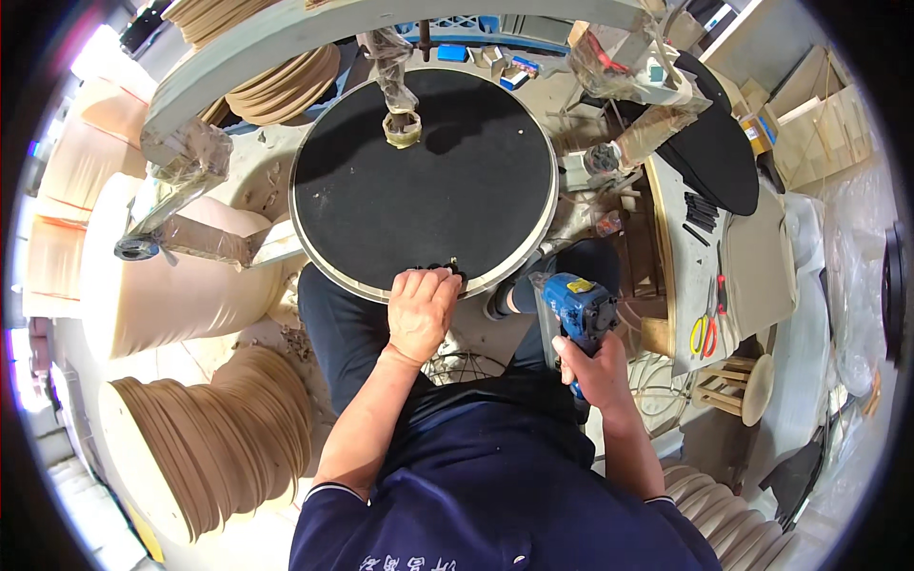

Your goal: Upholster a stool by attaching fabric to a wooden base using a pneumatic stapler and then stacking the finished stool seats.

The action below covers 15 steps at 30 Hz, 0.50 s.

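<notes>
A round black-covered disc (428,181) with a pale rim lies in front of me, above my knees. At its near edge my left hand (421,309) has its fingers curled over small dark material (446,268); the fingers mostly hide it, so its kind is unclear. To the right of the disc and apart from it, my right hand (595,369) is wrapped round the grip of a blue staple gun (579,306) with a yellow label. A tape-wrapped arm (388,76) reaches down over the disc's far part, its padded end (403,129) above the black surface.
Pale frame arms (205,238) flank the disc. At left stand stacked wooden discs (209,447) and a cream roll (190,295). The right-hand table holds black strips (702,211), scissors (705,333) and black round sheets (709,162). A small wooden stool (752,390) is nearby.
</notes>
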{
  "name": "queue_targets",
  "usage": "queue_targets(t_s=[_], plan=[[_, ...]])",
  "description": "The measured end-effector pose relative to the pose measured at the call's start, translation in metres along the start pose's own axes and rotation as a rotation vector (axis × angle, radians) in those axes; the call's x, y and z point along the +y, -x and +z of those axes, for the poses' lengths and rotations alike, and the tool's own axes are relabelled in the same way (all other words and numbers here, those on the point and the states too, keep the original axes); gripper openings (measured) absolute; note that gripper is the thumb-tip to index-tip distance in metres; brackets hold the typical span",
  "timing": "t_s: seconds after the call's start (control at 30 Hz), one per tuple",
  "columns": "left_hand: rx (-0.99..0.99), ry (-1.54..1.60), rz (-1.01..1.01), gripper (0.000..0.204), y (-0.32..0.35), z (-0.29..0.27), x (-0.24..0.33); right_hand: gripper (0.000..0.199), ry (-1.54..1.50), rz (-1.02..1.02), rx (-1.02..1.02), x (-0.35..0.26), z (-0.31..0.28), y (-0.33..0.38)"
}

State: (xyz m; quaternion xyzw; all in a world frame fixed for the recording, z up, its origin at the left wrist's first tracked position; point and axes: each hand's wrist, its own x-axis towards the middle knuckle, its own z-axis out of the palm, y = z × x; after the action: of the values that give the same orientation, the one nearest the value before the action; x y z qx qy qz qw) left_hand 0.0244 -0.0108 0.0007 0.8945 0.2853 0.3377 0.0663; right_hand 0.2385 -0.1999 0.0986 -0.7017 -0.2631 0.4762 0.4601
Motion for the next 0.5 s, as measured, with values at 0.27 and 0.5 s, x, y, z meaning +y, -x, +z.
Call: queue_targets(t_s=[0.27,0.5], plan=[[-0.030,0.005,0.029,0.022,-0.0010,0.0007,-0.0013,0.014,0.030,0.012,-0.015,0.0008,0.0019,-0.0033],[-0.062,0.037,0.108,0.030,0.0031,0.0028,-0.0074,0.015,0.035,0.061,-0.044,-0.0011,0.0075,-0.0083]])
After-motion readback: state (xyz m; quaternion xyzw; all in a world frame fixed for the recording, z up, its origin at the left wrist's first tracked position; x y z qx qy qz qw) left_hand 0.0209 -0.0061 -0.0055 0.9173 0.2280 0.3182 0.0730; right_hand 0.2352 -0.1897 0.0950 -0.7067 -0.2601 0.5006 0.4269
